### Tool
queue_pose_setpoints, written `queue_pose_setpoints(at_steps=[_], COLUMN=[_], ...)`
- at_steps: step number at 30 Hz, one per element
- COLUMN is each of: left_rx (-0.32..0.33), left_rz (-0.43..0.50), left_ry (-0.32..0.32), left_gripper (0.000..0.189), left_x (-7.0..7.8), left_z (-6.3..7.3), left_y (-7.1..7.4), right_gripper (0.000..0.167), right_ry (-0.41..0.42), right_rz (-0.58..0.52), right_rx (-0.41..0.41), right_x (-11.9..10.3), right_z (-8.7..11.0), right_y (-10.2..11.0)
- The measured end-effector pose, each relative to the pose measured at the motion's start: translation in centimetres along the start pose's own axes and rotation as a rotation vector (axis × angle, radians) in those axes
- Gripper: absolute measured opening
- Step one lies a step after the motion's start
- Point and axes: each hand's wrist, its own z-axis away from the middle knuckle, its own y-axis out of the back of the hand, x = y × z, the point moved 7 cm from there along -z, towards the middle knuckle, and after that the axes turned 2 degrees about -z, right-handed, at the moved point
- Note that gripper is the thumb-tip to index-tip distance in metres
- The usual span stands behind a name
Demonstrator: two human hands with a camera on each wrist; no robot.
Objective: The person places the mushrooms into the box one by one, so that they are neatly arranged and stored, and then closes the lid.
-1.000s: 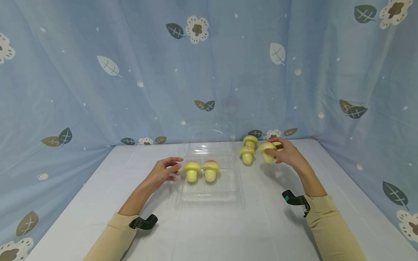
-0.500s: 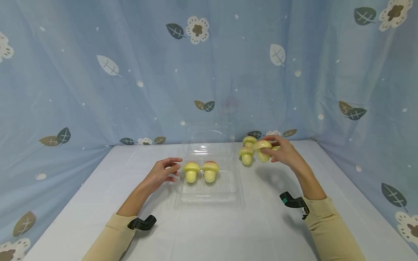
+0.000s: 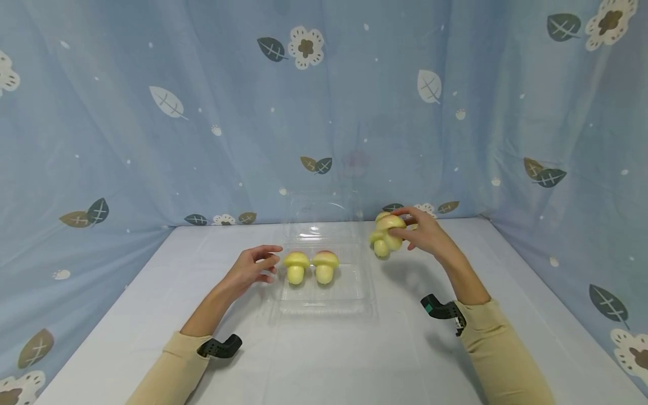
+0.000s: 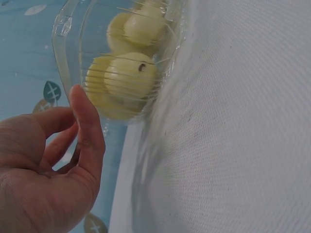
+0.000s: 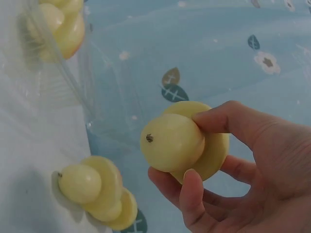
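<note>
My right hand (image 3: pixel 427 232) grips a yellow toy mushroom (image 5: pixel 170 143), thumb and fingers round its cap and the stem end facing the right wrist camera. In the head view it overlaps two more toy mushrooms (image 3: pixel 381 248) lying on the table at the back right. A clear plastic clamshell box (image 3: pixel 349 287) stands in the middle, lid up, with two toy mushrooms (image 3: pixel 324 269) side by side in its base. My left hand (image 3: pixel 249 270) rests at the box's left side, fingers loosely bent, a fingertip right at the rim in the left wrist view.
The table has a white cloth (image 3: pixel 324 360). A blue curtain (image 3: pixel 228 112) with leaves and flowers hangs behind it and along the sides. The box's raised lid (image 3: pixel 324 214) leans toward the curtain. Each wrist wears a black strap mount (image 3: pixel 221 346).
My right hand has moved left with its toy mushroom, which now overlaps the pair lying on the table. The left hand and the box have stayed put.
</note>
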Motion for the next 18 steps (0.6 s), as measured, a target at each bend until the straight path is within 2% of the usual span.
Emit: queue_pose_setpoints(at_steps=[10, 18], left_rx=[0.005, 0.005], left_rz=[0.002, -0.002], left_ry=[0.013, 0.007], left_gripper=[0.044, 0.045], left_x=[0.0, -0.1], left_z=[0.0, -0.1], left_y=[0.0, 0.0], right_gripper=[0.054, 0.053], right_ry=[0.044, 0.021], right_rz=[-0.053, -0.06], right_rx=[-0.041, -0.062], right_x=[-0.8, -1.0], right_z=[-0.7, -1.0], right_y=[-1.5, -2.8])
